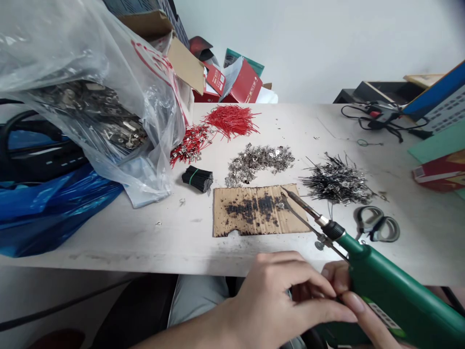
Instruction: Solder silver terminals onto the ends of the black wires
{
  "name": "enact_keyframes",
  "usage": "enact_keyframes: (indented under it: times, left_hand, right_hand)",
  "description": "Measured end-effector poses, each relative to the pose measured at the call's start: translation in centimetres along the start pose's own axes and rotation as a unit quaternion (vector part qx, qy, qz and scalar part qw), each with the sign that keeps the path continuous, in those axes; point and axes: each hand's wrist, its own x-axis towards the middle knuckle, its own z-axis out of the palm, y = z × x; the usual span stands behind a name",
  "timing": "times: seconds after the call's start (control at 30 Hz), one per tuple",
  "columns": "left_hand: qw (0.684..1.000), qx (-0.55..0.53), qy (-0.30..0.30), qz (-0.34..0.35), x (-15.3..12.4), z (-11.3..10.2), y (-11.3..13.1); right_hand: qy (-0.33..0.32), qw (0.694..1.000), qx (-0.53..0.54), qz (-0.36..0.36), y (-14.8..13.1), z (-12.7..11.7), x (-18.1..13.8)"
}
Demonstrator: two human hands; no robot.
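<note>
Green soldering gun slants up and left over scorched cardboard

The green plastic soldering gun [395, 286] lies in the lower right of the frame, its long axis running diagonally from the lower right corner towards the centre. Its dark, slender tip [290, 195] points up and left, over the upper right part of a brown, rectangular cardboard sheet [261, 225] spotted with black burns; whether they touch is unclear. The body is smooth and rounded, with a pale printed label [385, 317] on its near side and a black collar [333, 230] at the front. A thin metal feed tube [304, 219] runs below the tip and converges on it.

At the lower right, the bare left hand [286, 291] bends its thumb and forefinger into a narrow gap beside the bare right hand [352, 293], whose fingers are curled close to the gun. I cannot tell what either hand holds, as the fingers overlap.

Above the cardboard lies a heap of small silvery metal pieces [259, 162]; right of centre, a tangle of black wires with metal ends [337, 179] sits near grey-and-black-handled scissors [378, 225].
</note>
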Motion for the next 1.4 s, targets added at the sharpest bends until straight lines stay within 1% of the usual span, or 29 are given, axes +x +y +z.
enact_keyframes:
  times: [0.13, 0.27, 0.43, 0.47, 0.53, 0.57, 0.6, 0.63, 0.67, 0.73, 0.8, 0.9, 0.97, 1.13, 1.33, 1.4]
  left_hand:
    - [0.999, 0.009, -0.016, -0.035, 0.3, -0.5, 0.4]
    - [0.998, 0.027, -0.032, -0.040, 0.5, -0.9, 0.5]
    - [0.994, 0.064, -0.063, -0.056, 0.9, -1.6, 0.7]
    - [0.994, 0.081, -0.064, -0.043, 1.3, -1.8, 0.7]
    - [0.989, 0.140, -0.050, 0.013, 2.5, -2.5, 0.4]
    - [0.980, 0.186, -0.026, 0.057, 3.3, -2.9, 0.1]
    - [0.966, 0.243, -0.006, 0.093, 4.1, -3.3, -0.3]
    - [0.950, 0.296, 0.006, 0.102, 5.1, -3.7, -0.7]
    - [0.940, 0.327, 0.012, 0.098, 5.9, -4.1, -1.2]
    - [0.931, 0.357, -0.009, 0.072, 7.4, -4.7, -2.1]
    - [0.915, 0.397, -0.033, 0.059, 8.2, -5.1, -2.8]
    - [0.885, 0.459, -0.048, 0.057, 8.5, -5.2, -3.5]
    - [0.876, 0.478, -0.049, 0.049, 8.4, -5.1, -3.7]
    - [0.874, 0.483, -0.053, 0.023, 8.4, -4.8, -3.6]
    - [0.882, 0.468, -0.041, 0.045, 8.4, -4.2, -3.6]
    - [0.883, 0.466, -0.046, 0.046, 8.4, -4.0, -3.6]
  right_hand:
    - [0.014, 0.999, 0.003, 0.031, 1.0, -0.2, -0.3]
    - [0.028, 0.997, 0.039, 0.055, 1.4, 0.1, -0.4]
    - [0.109, 0.977, 0.150, 0.108, 0.1, 1.1, 0.3]
    - [0.126, 0.972, 0.164, 0.114, -0.1, 1.3, 0.6]
    - [0.157, 0.964, 0.182, 0.118, -0.4, 1.6, 1.1]
    - [0.168, 0.961, 0.188, 0.114, -0.4, 1.7, 1.4]
    - [0.175, 0.959, 0.195, 0.105, -0.3, 1.8, 1.7]
    - [0.179, 0.959, 0.200, 0.096, -0.2, 1.8, 2.0]
    - [0.181, 0.958, 0.204, 0.087, 0.1, 1.9, 2.3]
    - [0.177, 0.958, 0.212, 0.080, 0.6, 1.7, 2.7]
    - [0.171, 0.958, 0.216, 0.080, 1.0, 1.5, 3.0]
    - [0.153, 0.959, 0.225, 0.079, 1.5, 1.1, 3.1]
    - [0.148, 0.958, 0.233, 0.081, 1.6, 0.9, 3.1]
    - [0.150, 0.956, 0.240, 0.082, 1.7, 0.7, 3.1]
    - [0.141, 0.956, 0.243, 0.091, 1.7, 0.7, 3.0]
    - [0.141, 0.956, 0.241, 0.089, 1.7, 0.6, 3.0]
